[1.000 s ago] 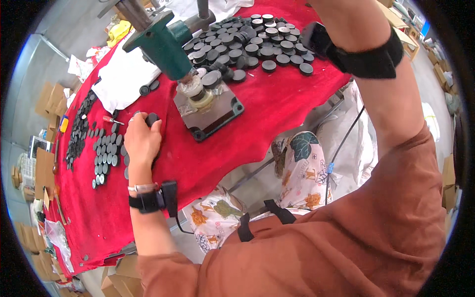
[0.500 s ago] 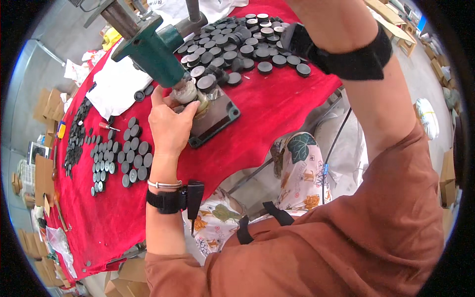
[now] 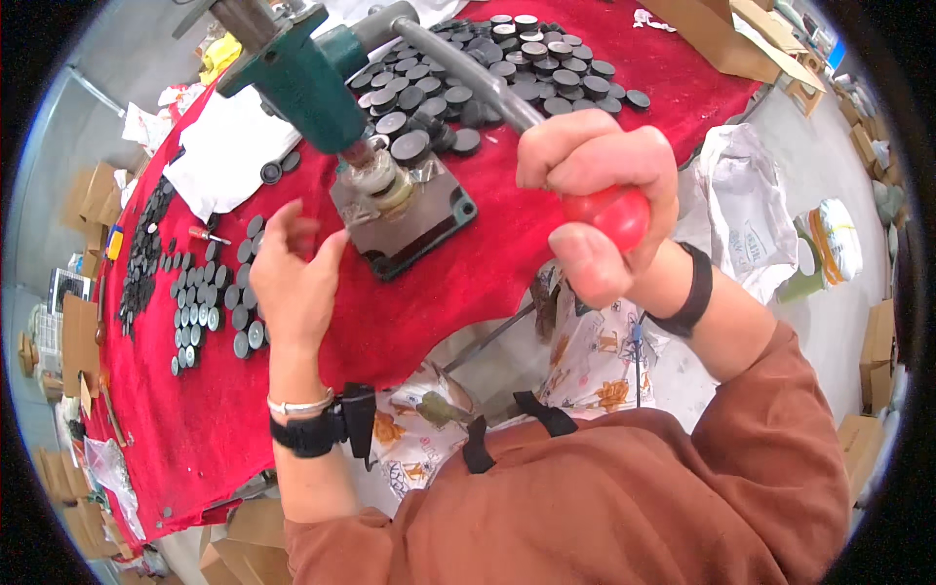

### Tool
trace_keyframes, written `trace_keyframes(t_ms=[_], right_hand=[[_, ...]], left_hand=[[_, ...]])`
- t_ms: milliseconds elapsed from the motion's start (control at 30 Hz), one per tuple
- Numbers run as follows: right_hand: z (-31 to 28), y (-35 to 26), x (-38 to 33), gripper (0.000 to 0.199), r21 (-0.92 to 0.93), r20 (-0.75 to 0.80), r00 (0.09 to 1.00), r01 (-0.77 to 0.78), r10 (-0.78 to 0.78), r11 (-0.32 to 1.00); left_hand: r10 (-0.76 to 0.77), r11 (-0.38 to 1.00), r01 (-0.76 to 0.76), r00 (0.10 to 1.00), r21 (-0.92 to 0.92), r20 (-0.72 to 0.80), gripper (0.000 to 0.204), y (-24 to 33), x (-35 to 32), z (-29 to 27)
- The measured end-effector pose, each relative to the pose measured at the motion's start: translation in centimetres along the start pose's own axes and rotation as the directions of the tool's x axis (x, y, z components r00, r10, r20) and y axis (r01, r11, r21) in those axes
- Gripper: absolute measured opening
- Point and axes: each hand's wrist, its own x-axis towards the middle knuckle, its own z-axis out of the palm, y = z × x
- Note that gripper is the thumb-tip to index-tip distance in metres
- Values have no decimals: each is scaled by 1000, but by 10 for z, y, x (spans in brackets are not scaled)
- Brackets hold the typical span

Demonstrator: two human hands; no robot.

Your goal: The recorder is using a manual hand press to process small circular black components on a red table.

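Left of frame, black discs [image 3: 210,297] lie beside your left hand [image 3: 297,292], its fingers parted, nothing visibly held. The green press [image 3: 317,97], cropped above, leaves bare red cloth [image 3: 448,283] before it at centre. Right of centre, your right hand [image 3: 639,161] wraps and part-hides a red knob [image 3: 619,216]. Upper right, a cropped cardboard box [image 3: 717,34]; contents indiscernible.

A white cloth [image 3: 232,151] lies beyond the left hand [image 3: 297,283], with a red-handled screwdriver [image 3: 200,233] nearer, to its left. Right of the right hand [image 3: 609,200] is a white sack [image 3: 746,210]; beyond it, a cardboard box [image 3: 717,39].
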Motion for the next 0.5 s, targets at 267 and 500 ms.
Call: trace_keyframes(t_ms=[267,500], right_hand=[[-4,-7,30,20,-12,-20,999,39,-40,999],[0,4,94,10,-469,-142,954,171,-265,866]], left_hand=[[20,852,-50,998,522,63,39,-34,-61,-42],[-35,811,-13,997,585,70,32,-39,-40,-35]])
